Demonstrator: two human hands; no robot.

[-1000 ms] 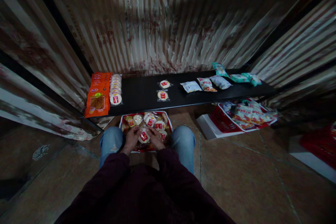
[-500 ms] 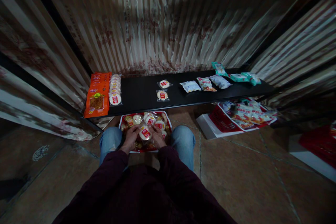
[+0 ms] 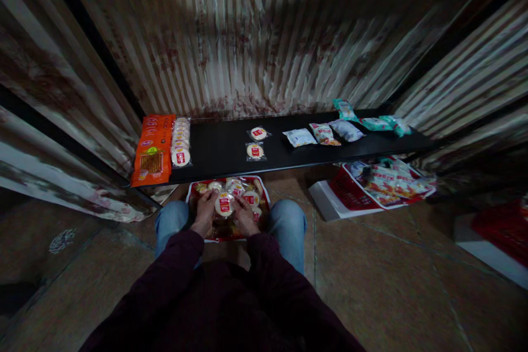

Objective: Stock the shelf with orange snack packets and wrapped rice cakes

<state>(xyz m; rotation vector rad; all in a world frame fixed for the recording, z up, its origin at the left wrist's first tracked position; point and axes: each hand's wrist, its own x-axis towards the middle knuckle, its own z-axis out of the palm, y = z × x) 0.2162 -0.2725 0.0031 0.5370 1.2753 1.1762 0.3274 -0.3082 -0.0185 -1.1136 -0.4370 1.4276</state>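
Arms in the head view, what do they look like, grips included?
The left sleeve and right sleeve are long, dark maroon and look plain, reaching about to the wrists. The left grip and right grip are bare five-fingered hands, no gloves. Rings: too dim to tell.

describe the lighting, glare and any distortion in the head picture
Head view: dim overall, a shadow band across the upper curtain; head view: small glints on the clear wrappers in the basket between the knees; head view: posts splay outward, likely wide-angle stretch; head view: print on the held round packet too small to read.
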